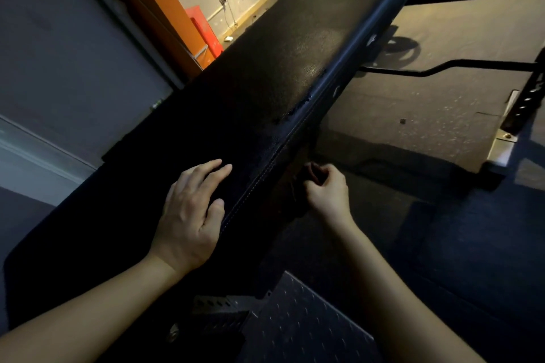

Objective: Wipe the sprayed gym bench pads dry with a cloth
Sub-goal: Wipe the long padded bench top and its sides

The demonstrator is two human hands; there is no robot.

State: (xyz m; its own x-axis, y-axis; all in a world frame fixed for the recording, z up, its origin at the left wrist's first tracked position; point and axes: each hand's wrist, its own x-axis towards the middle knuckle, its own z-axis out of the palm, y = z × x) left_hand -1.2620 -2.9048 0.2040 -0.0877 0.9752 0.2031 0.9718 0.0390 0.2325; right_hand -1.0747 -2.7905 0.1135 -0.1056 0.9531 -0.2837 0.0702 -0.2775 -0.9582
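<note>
A long black bench pad (265,68) runs diagonally from lower left to upper right. Spray droplets (298,106) glisten along its stitched right edge. My left hand (191,212) rests on the pad near that edge, fingers straight and spread. My right hand (327,191) hangs just beside the pad's side wall with its fingers curled. It grips a small dark bunched thing (309,171) that looks like a cloth; in the shadow most of it is hidden.
The bench's metal frame rail (380,29) runs along the pad's right side. A checker-plate step (300,324) lies below my arms. A black rack upright (528,97) and a bar (442,66) stand on the rubber floor at right. Orange panels (203,29) lean at the far wall.
</note>
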